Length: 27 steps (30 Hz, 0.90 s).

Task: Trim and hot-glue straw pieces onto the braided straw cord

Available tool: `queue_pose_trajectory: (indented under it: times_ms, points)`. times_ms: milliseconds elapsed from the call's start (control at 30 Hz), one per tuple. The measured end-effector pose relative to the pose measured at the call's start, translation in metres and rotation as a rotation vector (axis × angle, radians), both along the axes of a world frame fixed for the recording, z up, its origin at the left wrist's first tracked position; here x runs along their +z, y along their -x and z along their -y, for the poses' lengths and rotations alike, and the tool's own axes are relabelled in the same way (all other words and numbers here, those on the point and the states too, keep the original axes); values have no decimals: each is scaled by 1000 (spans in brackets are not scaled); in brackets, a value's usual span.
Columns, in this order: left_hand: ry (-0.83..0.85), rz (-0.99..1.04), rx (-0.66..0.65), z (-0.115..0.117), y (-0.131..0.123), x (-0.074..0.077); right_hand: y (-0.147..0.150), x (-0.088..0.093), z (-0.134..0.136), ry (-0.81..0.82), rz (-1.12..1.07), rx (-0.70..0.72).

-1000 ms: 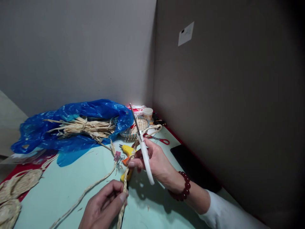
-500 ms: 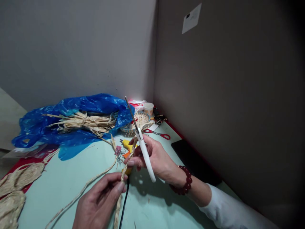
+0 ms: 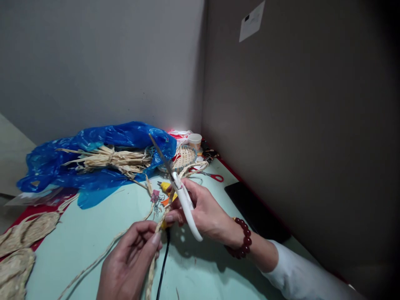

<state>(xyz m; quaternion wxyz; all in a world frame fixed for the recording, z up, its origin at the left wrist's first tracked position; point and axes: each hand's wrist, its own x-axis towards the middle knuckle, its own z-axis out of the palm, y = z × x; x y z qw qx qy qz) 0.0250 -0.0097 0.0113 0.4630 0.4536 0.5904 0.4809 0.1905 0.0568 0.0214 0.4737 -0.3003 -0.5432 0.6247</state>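
My right hand [image 3: 204, 210] is closed around white-handled scissors [image 3: 184, 200], whose blades point up and to the left. Its fingertips also pinch a braided straw cord [image 3: 151, 273]. My left hand [image 3: 128, 262] pinches the same cord lower down, close to the table's near edge. The cord runs from my left hand up to my right and on toward a small woven basket [image 3: 184, 157]. A yellow glue gun [image 3: 165, 187] lies just behind my right hand, and its black cable [image 3: 162, 271] runs toward me.
A blue plastic bag [image 3: 93, 162] holds a bundle of dried straw [image 3: 112, 160] at the back left. Woven straw mats [image 3: 18, 246] lie at the far left. Red-handled scissors [image 3: 214, 177], a white cup [image 3: 195, 141] and a black pad [image 3: 253, 212] sit near the right wall.
My right hand has tilted the scissors so the blades lean further left and lower. Both hands shifted slightly, my left a little to the left along the cord.
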Motion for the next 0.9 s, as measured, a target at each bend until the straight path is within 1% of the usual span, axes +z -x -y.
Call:
queue_pose_trajectory:
  times_ms: [133,233,367,467,567,633,767,833,900]
  points:
    - [-2,25,52,0,-3,-1,0,-6,0,-44,76,20]
    - [-32,0,72,1,-3,-1,0,-9,0,-35,99,30]
    - [-49,-18,92,1,0,-2,2,-6,1,36,23,41]
    - [-15,7,62,0,4,-5,3,-2,2,85,-61,60]
    - [-5,40,58,-1,6,-6,2,1,1,107,-37,74]
    - [6,77,72,-2,6,-3,-1,1,1,28,93,37]
    - [57,253,104,-2,4,11,-9,3,1,-349,515,-146]
    - [69,349,130,-2,5,18,-12,4,2,-485,635,-151]
    - [58,426,157,-4,9,21,-14,1,4,-575,701,-114]
